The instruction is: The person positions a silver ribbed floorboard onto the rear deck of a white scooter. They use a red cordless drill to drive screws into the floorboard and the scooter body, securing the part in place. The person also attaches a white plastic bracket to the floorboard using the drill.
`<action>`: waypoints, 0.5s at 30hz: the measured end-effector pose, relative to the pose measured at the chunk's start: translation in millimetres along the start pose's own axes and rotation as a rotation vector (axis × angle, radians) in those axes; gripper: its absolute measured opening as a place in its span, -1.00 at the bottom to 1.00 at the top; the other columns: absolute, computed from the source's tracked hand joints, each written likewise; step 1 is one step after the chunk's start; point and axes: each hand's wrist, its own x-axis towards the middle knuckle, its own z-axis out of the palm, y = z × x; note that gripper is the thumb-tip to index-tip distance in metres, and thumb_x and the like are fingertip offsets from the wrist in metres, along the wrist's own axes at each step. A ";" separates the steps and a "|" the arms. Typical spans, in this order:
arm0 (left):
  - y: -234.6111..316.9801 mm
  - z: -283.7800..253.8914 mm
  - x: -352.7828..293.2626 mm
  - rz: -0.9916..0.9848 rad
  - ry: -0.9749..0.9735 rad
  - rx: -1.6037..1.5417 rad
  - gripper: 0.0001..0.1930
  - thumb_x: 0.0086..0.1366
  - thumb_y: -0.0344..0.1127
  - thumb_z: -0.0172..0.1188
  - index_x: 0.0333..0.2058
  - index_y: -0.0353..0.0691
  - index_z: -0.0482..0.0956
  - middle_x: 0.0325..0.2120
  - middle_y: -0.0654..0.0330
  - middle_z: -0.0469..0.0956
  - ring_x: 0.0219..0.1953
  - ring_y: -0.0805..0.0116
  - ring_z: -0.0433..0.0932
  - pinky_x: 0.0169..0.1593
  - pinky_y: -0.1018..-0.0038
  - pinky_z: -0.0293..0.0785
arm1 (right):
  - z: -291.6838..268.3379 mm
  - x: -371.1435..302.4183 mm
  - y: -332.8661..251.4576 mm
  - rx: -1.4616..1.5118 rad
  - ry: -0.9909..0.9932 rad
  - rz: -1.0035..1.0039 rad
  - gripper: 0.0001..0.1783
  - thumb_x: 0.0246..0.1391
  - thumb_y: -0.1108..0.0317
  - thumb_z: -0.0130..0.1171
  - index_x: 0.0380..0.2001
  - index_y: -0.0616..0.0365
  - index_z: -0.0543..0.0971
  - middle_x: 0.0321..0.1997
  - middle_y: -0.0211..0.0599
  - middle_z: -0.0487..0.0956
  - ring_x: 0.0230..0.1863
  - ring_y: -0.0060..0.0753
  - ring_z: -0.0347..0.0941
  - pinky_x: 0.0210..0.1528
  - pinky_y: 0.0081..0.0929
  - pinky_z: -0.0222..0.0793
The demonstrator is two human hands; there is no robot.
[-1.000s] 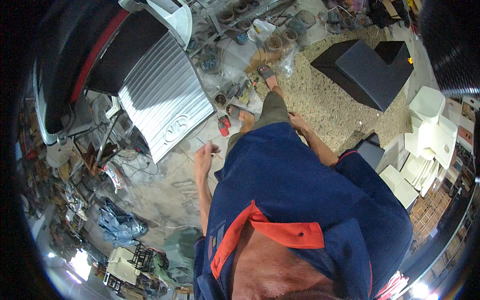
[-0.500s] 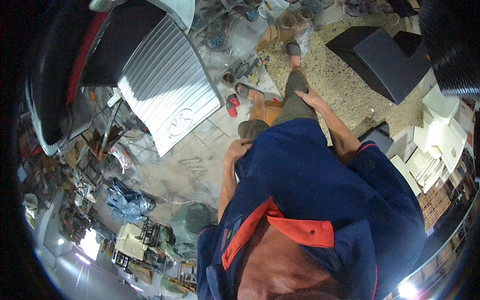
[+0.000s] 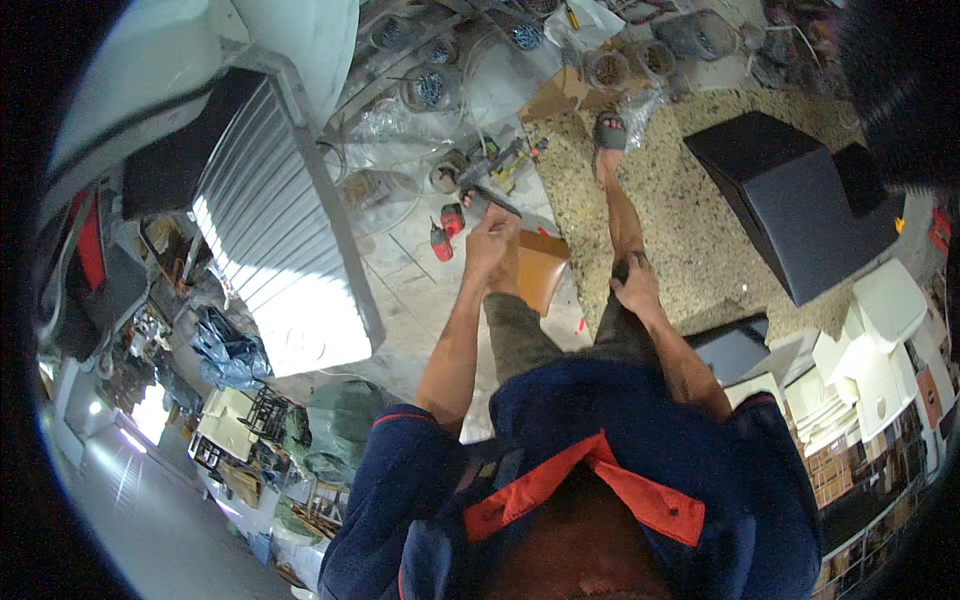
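My left hand (image 3: 492, 243) is in front of my left shin, close above the sandalled left foot. Its fingers are curled together; whether anything is in them is hidden. My right hand (image 3: 636, 286) grips the bunched dark trouser leg (image 3: 618, 325) at my right knee, and the shin below is bare. Left of my left hand, two red and black tool-like pieces (image 3: 441, 242) lie on the floor. An orange-brown padded piece (image 3: 543, 272) sits between my legs. My right foot, in a dark sandal (image 3: 610, 130), stands on a speckled mat (image 3: 650, 215).
A ribbed light panel (image 3: 275, 235) stands at left. On the right are a black wedge-shaped cushion (image 3: 770, 200) and cream plastic parts (image 3: 865, 370). Tubs of small hardware (image 3: 430, 88) and hand tools (image 3: 500, 165) lie ahead. Blue plastic sheeting (image 3: 225, 345) lies at left.
My left hand has moved forward from my thigh to my left shin. The right trouser leg has been drawn up to the knee, with my right hand nearer to me. The view has shifted.
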 end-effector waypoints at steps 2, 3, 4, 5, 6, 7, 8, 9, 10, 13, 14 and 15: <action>-41.0 14.6 23.3 -0.002 0.071 0.026 -0.43 0.13 -0.09 0.39 0.07 -0.26 0.56 0.03 -0.09 0.60 0.09 0.05 0.57 0.16 0.26 0.45 | 7.5 16.8 6.3 0.020 0.093 -0.074 -0.17 0.02 0.15 0.34 0.29 0.35 0.30 0.22 0.34 0.42 0.19 0.25 0.42 0.34 -0.03 0.23; -73.2 19.2 32.3 -0.100 0.107 0.066 -0.37 0.07 -0.09 0.43 0.09 -0.27 0.54 0.07 -0.08 0.57 0.12 0.01 0.54 0.18 0.26 0.43 | 14.5 24.6 7.2 0.086 0.094 -0.087 -0.20 0.02 0.22 0.34 0.28 0.34 0.30 0.13 0.28 0.48 0.12 0.22 0.47 0.22 -0.06 0.32; -110.1 22.0 44.2 -0.148 0.169 0.091 -0.30 0.01 -0.08 0.48 0.12 -0.28 0.52 0.11 -0.08 0.54 0.15 -0.02 0.51 0.21 0.27 0.41 | 20.7 35.1 7.6 0.128 0.089 -0.083 -0.23 0.02 0.29 0.33 0.27 0.33 0.31 0.04 0.22 0.54 0.05 0.19 0.52 0.10 -0.09 0.42; -151.2 20.6 58.7 -0.142 0.177 0.139 -0.30 0.04 -0.13 0.47 0.15 -0.25 0.49 0.11 -0.07 0.53 0.17 0.07 0.49 0.20 0.26 0.41 | 25.5 49.3 6.8 0.170 0.072 -0.050 -0.26 0.03 0.36 0.33 0.26 0.32 0.32 -0.04 0.16 0.60 -0.01 0.16 0.56 -0.03 -0.13 0.51; -193.6 13.9 76.0 -0.200 0.143 0.185 -0.30 0.07 -0.17 0.45 0.19 -0.23 0.46 0.12 -0.05 0.53 0.20 0.16 0.47 0.19 0.25 0.40 | 32.9 61.3 1.6 0.241 0.086 -0.131 -0.28 0.03 0.38 0.32 0.25 0.33 0.32 -0.12 0.12 0.62 -0.06 0.15 0.58 -0.07 -0.15 0.52; -233.7 11.7 94.4 -0.196 0.250 0.203 -0.31 0.00 -0.19 0.49 0.14 -0.20 0.50 0.02 -0.02 0.58 0.11 0.15 0.53 0.14 0.26 0.45 | 39.0 76.6 -6.0 0.310 0.085 -0.185 -0.29 0.03 0.39 0.32 0.24 0.33 0.33 -0.19 0.08 0.63 -0.12 0.14 0.59 -0.11 -0.17 0.53; -272.6 -0.4 119.2 -0.512 0.094 0.230 -0.21 -0.11 -0.12 0.55 0.13 -0.24 0.47 -0.03 0.01 0.59 0.02 0.12 0.58 0.07 0.28 0.50 | 44.0 101.5 -17.7 0.344 0.033 -0.170 -0.31 0.03 0.39 0.32 0.22 0.34 0.34 -0.20 0.10 0.63 -0.13 0.16 0.59 -0.10 -0.16 0.52; -305.7 -8.8 144.4 -0.522 0.162 0.259 -0.17 -0.14 -0.09 0.57 0.13 -0.27 0.46 -0.04 0.00 0.59 -0.01 0.13 0.59 0.06 0.28 0.52 | 47.4 126.2 -30.8 0.387 0.075 -0.302 -0.32 0.03 0.38 0.31 0.21 0.35 0.35 -0.21 0.11 0.63 -0.15 0.19 0.59 -0.10 -0.14 0.52; -334.3 -14.1 162.9 -0.585 0.209 0.282 -0.13 -0.17 -0.07 0.59 0.13 -0.29 0.44 -0.04 0.00 0.59 -0.04 0.13 0.60 0.04 0.28 0.53 | 54.2 149.0 -48.9 0.400 0.065 -0.357 -0.34 0.02 0.36 0.31 0.19 0.36 0.37 -0.16 0.18 0.60 -0.13 0.25 0.57 -0.05 -0.10 0.50; -391.6 -5.4 184.2 -0.625 0.326 0.438 0.02 -0.26 0.03 0.61 0.13 -0.41 0.33 -0.04 -0.12 0.58 0.01 -0.03 0.58 0.10 0.22 0.50 | 71.1 200.4 -102.6 0.320 -0.049 -0.559 -0.40 0.05 0.39 0.29 0.16 0.30 0.38 -0.11 0.15 0.59 -0.06 0.17 0.55 -0.02 -0.08 0.49; -403.1 0.7 200.5 -0.567 0.385 0.487 0.08 -0.29 0.07 0.61 0.13 -0.46 0.29 -0.04 -0.19 0.57 0.04 -0.10 0.57 0.13 0.19 0.48 | 75.5 217.6 -118.3 0.298 -0.063 -0.633 -0.45 0.06 0.38 0.28 0.12 0.31 0.40 -0.12 0.17 0.59 -0.07 0.22 0.54 -0.02 -0.05 0.48; -414.7 6.7 210.4 -0.602 0.334 0.479 0.06 -0.29 0.06 0.62 0.12 -0.43 0.29 -0.05 -0.17 0.58 0.05 -0.09 0.56 0.14 0.19 0.47 | 82.3 229.7 -132.3 0.303 -0.032 -0.762 -0.49 0.07 0.37 0.28 0.07 0.32 0.43 -0.12 0.19 0.59 -0.08 0.26 0.53 -0.02 -0.02 0.47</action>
